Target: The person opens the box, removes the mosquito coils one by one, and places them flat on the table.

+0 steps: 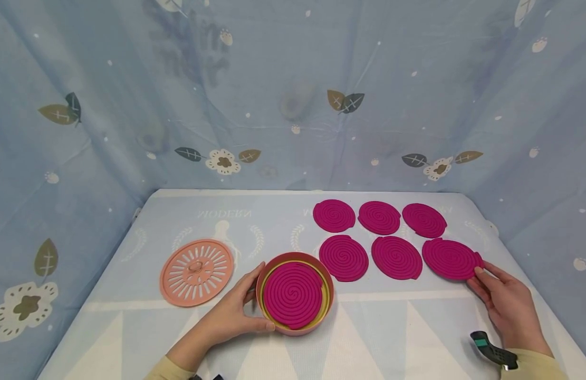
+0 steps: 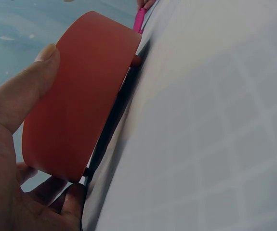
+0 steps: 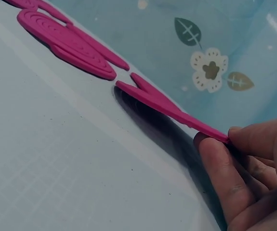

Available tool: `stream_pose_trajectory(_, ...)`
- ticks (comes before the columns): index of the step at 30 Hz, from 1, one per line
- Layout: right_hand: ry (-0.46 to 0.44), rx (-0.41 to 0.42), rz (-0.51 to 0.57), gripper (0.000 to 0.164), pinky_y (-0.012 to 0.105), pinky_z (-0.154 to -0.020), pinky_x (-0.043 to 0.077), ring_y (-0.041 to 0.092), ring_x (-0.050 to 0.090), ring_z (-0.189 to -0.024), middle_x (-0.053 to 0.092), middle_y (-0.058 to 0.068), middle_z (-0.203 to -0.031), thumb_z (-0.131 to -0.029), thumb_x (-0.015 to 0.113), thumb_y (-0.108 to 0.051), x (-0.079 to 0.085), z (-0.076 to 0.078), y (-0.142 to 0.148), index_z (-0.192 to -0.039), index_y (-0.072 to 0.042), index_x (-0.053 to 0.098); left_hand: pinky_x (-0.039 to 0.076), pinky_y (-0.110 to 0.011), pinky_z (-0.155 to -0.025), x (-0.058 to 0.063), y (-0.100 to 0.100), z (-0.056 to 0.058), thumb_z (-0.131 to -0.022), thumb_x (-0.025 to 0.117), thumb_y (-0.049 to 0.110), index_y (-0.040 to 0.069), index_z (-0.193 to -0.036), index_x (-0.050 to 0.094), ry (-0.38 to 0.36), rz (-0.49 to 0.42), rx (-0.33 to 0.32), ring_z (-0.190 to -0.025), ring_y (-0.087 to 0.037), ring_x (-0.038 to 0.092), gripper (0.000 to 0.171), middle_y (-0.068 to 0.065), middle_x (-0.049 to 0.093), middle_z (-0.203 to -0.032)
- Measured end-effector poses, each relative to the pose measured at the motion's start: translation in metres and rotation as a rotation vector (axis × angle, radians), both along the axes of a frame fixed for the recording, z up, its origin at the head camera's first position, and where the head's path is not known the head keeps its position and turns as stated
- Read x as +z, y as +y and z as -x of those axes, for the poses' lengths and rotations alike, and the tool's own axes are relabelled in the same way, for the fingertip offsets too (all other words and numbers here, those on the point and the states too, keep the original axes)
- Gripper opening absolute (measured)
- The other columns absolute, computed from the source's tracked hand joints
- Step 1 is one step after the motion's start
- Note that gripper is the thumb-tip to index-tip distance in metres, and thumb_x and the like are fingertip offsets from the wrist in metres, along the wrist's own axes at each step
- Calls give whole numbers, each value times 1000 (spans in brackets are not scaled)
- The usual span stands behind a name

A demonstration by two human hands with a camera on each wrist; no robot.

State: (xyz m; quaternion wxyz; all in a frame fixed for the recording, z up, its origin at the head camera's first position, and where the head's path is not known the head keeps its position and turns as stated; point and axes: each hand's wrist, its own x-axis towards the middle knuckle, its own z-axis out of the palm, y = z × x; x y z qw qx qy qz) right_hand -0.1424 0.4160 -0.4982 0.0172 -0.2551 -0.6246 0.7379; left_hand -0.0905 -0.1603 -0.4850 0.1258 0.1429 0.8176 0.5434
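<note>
My left hand (image 1: 236, 311) grips the side of a round salmon-red mosquito coil holder (image 2: 83, 96), thumb at the near side and fingers at the far side. Inside its yellowish interior lies a magenta mosquito coil (image 1: 293, 293). The left wrist view shows small feet under the holder. At the right of the table, my right hand (image 1: 506, 301) pinches the edge of another magenta coil (image 1: 447, 258) between thumb and fingers. In the right wrist view this coil slants, its held edge raised above the table with a shadow beneath.
Several more magenta coils (image 1: 397, 257) lie flat in two rows left of and behind the pinched one. A slotted salmon lid (image 1: 166, 282) with a small ring handle lies left of the holder. A blue patterned curtain (image 1: 293, 105) encloses the table's back and sides.
</note>
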Motion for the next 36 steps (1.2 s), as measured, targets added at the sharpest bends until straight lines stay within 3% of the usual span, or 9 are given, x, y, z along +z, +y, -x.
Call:
stream_pose_trajectory(4,-22,27,-22,95,23,-77,59,-2,67,-87,21,10,-157,-87,75,-35,0,-1,2,-158,-10,19,35,-29,-113,2,0,-1,-66,93,38,21,-160,18,-2,3,1,-138,-11,38,122,6,25,-158)
stream_pose_trajectory(10,-104,80,-144,95,24,-75,59,-3,67,-85,18,19,-156,-89,71,-43,4,-6,5,-158,-9,17,34,-28,-113,4,1,-1,-65,94,37,22,-160,18,-18,-1,2,-139,-10,35,122,8,25,-158)
stream_pose_trajectory(14,-133,87,-184,96,26,-74,60,0,68,-84,28,21,-148,-88,70,-45,6,-9,6,-159,-11,15,34,-27,-113,4,1,0,-65,94,38,23,-160,18,-20,0,1,-141,-10,33,123,9,24,-158)
stream_pose_trajectory(21,-117,70,-163,96,28,-74,60,0,68,-83,50,7,-123,-89,70,-42,7,-13,12,-159,-11,13,34,-26,-113,3,0,-1,-64,94,39,23,-160,18,-4,11,4,-142,-10,31,123,9,24,-158)
stream_pose_trajectory(31,-52,85,-115,99,28,-74,61,0,69,-83,60,-16,-95,-90,71,-38,6,-17,19,-159,-11,5,34,-27,-113,2,0,-1,-64,94,39,23,-160,18,-16,7,9,-141,-10,33,123,10,24,-158)
stream_pose_trajectory(36,-11,79,-58,98,28,-73,61,3,70,-82,64,-19,-91,-93,70,-31,7,-19,21,-159,-17,-1,34,-28,-113,4,1,-1,-64,94,39,24,-160,18,-18,8,11,-140,-11,34,122,9,24,-158)
